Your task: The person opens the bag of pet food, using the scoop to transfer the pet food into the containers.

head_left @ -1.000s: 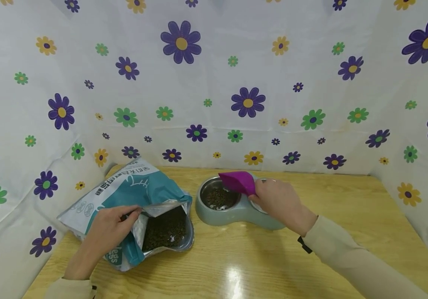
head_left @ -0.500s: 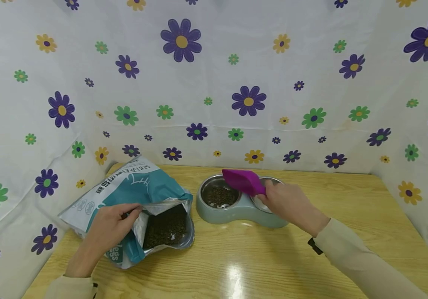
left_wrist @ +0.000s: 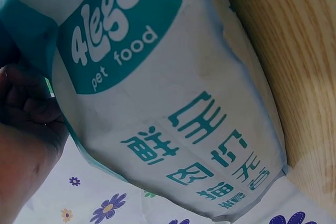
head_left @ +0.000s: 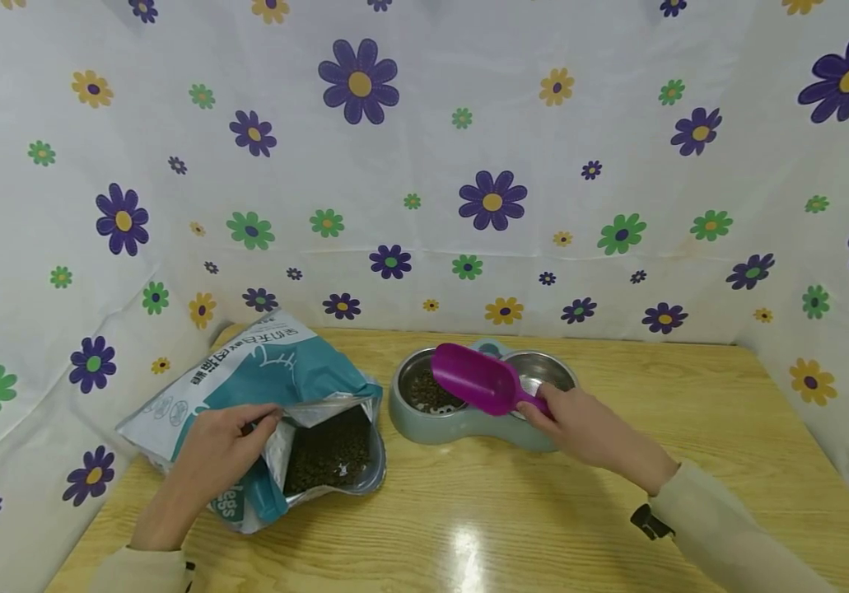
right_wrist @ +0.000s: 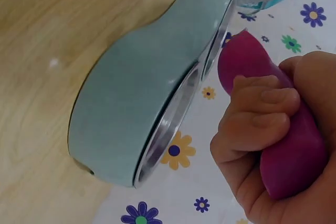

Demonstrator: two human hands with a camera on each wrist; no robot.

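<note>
My right hand point(head_left: 580, 424) grips the handle of a magenta scoop point(head_left: 472, 377), its fingers wrapped round it in the right wrist view. The scoop's hollow faces up and looks bare inside. It hangs over a pale green double pet bowl point(head_left: 431, 428) with two steel dishes. Brown kibble point(head_left: 424, 391) lies in the left dish; the right dish point(head_left: 546, 368) shows bare metal. With thumb and fingers my left hand point(head_left: 220, 453) pinches the opened edge of a teal and white pet food bag point(head_left: 246, 371). More kibble point(head_left: 328, 451) shows in the bag's mouth.
Everything stands on a wooden table point(head_left: 661, 403). A white sheet with printed flowers point(head_left: 424, 165) rises behind the table and along both sides. The bag lies at the left, close beside the bowl.
My right hand has drawn back to the right and toward me. The scoop has turned from tipped over the left dish to hollow side up. My left hand and the bag stay put.
</note>
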